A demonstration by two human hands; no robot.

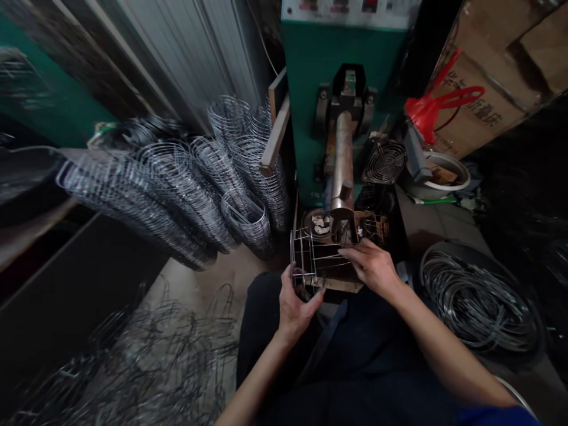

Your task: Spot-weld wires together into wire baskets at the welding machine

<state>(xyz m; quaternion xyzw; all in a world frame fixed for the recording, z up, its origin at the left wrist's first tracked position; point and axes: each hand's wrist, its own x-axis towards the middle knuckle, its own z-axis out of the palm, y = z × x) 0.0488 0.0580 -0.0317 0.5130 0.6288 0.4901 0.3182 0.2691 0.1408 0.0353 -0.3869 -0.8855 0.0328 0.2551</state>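
Note:
A small wire frame [303, 255] with crossing bars is held low in front of the green machine [306, 89]. My left hand [296, 305] grips its lower end, thumb and fingers closed round the wires. Thin wires stretch from the frame rightward to my right hand [370, 263], whose fingers are pinched at their ends, just below the machine's metal arm [343, 160]. The arm's lower tip hangs directly above the right fingertips. Exactly how the wires meet the frame is too dark to tell.
Stacks of wire rings [173, 189] stand at the left, with loose bent wires [177, 355] below. At the right are a coil of wire [479, 302], a bowl [464, 174], a red bag [423, 115] and a cardboard box [501, 77].

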